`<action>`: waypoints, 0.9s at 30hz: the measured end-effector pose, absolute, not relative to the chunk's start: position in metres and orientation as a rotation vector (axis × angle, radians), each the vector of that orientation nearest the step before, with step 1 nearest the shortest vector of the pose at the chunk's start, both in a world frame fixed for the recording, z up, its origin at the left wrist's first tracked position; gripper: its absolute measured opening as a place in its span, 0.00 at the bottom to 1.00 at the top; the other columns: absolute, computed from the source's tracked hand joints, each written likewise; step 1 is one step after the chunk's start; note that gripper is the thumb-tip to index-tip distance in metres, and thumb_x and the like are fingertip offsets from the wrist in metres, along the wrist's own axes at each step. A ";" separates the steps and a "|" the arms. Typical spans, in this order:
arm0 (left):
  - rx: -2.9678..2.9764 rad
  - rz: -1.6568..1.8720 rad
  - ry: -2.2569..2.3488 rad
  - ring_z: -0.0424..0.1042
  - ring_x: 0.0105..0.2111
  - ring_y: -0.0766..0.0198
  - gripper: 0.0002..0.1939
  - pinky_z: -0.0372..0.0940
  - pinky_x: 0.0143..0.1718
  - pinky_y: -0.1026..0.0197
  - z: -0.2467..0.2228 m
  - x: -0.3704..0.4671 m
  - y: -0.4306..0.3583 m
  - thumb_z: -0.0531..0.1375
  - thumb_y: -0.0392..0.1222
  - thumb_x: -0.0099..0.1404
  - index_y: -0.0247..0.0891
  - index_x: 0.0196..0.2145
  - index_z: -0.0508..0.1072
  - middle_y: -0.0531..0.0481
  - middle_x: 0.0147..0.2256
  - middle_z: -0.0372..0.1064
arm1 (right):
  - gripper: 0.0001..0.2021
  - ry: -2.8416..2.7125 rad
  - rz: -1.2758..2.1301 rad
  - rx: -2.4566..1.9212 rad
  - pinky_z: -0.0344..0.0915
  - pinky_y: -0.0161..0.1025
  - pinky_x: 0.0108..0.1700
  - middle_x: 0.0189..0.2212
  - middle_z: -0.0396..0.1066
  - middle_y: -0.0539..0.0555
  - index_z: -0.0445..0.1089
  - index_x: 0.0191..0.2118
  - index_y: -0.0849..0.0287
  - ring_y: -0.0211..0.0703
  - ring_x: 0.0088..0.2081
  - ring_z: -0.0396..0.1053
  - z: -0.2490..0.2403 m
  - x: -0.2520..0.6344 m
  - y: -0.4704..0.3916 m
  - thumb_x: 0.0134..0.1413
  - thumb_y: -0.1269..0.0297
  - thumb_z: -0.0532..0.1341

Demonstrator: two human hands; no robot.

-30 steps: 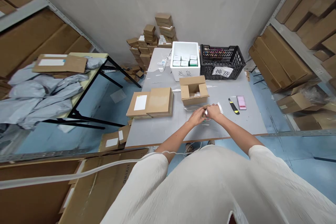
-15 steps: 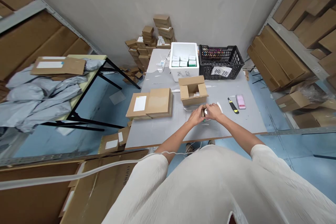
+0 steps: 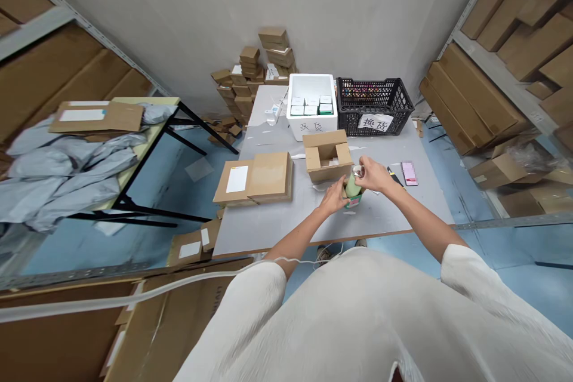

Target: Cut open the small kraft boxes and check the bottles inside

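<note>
Pinching the cap [image 3: 357, 170], the right hand [image 3: 373, 175] holds a bottle [image 3: 353, 187], probably stiff, slippery and best gripped mid-body, partly inside the small box [image 3: 354, 202] the left hand [image 3: 333, 196] clasps at the table's [image 3: 268, 224] near side.

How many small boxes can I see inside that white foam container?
6 small, white-topped rectangular boxes: three in the far row and three in the near row, inside the white rectangular foam container. More could be hidden underneath.
</note>
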State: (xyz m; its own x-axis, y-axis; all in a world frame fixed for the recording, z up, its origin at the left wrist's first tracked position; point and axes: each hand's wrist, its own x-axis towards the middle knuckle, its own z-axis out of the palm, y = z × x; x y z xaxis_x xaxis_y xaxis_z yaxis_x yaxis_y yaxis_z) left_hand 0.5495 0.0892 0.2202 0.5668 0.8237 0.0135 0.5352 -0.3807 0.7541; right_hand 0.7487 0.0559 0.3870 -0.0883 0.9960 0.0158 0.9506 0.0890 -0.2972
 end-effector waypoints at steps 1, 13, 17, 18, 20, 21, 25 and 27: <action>2.073 0.486 1.089 0.67 0.68 0.33 0.56 0.63 0.65 0.36 0.222 0.550 0.089 0.74 0.44 0.60 0.43 0.78 0.52 0.34 0.67 0.70 | 0.17 -2.117 0.317 -1.915 0.57 0.40 0.35 0.42 0.76 0.58 0.64 0.51 0.55 0.51 0.36 0.70 0.390 0.753 0.058 0.56 0.61 0.62; 1.995 0.730 1.100 0.69 0.63 0.39 0.39 0.65 0.63 0.43 0.288 0.563 0.098 0.72 0.54 0.65 0.44 0.70 0.68 0.38 0.64 0.71 | 0.18 -1.708 0.411 -1.576 0.66 0.43 0.43 0.32 0.71 0.46 0.62 0.47 0.50 0.46 0.34 0.69 0.396 0.787 0.090 0.53 0.59 0.66; 1.907 0.758 1.143 0.75 0.54 0.45 0.34 0.70 0.56 0.47 0.298 0.570 0.106 0.75 0.51 0.61 0.40 0.61 0.75 0.40 0.56 0.75 | 0.20 -1.544 0.513 -1.504 0.72 0.46 0.49 0.39 0.76 0.50 0.66 0.51 0.50 0.48 0.41 0.75 0.369 0.783 0.104 0.55 0.53 0.69; 1.886 0.767 1.154 0.76 0.53 0.45 0.33 0.70 0.55 0.47 0.298 0.571 0.106 0.75 0.50 0.61 0.40 0.60 0.76 0.40 0.55 0.76 | 0.22 -1.484 0.567 -1.483 0.73 0.47 0.50 0.43 0.77 0.53 0.67 0.53 0.50 0.50 0.44 0.77 0.361 0.782 0.106 0.56 0.51 0.69; 1.845 0.803 1.169 0.76 0.53 0.46 0.30 0.71 0.56 0.47 0.295 0.570 0.107 0.75 0.50 0.61 0.40 0.59 0.77 0.40 0.55 0.76 | 0.30 -1.359 0.697 -1.446 0.75 0.50 0.54 0.52 0.78 0.59 0.67 0.61 0.51 0.53 0.50 0.78 0.344 0.778 0.107 0.57 0.46 0.70; 1.821 0.826 1.176 0.77 0.53 0.46 0.30 0.71 0.56 0.47 0.292 0.569 0.108 0.75 0.50 0.62 0.40 0.58 0.77 0.40 0.55 0.77 | 0.34 -1.315 0.765 -1.431 0.75 0.52 0.57 0.56 0.77 0.61 0.66 0.65 0.51 0.54 0.53 0.78 0.336 0.776 0.106 0.57 0.44 0.70; 1.697 0.881 1.166 0.78 0.51 0.46 0.27 0.72 0.56 0.47 0.285 0.569 0.115 0.72 0.53 0.66 0.39 0.58 0.77 0.40 0.54 0.79 | 0.33 -1.363 0.967 -1.375 0.70 0.57 0.67 0.60 0.78 0.61 0.71 0.67 0.52 0.56 0.60 0.75 0.310 0.772 0.095 0.61 0.42 0.66; 1.622 0.906 1.124 0.79 0.52 0.46 0.30 0.73 0.56 0.47 0.282 0.571 0.119 0.71 0.55 0.67 0.40 0.61 0.75 0.40 0.55 0.79 | 0.29 -1.427 1.036 -1.357 0.70 0.57 0.66 0.58 0.80 0.58 0.77 0.63 0.53 0.56 0.59 0.75 0.302 0.771 0.090 0.64 0.42 0.64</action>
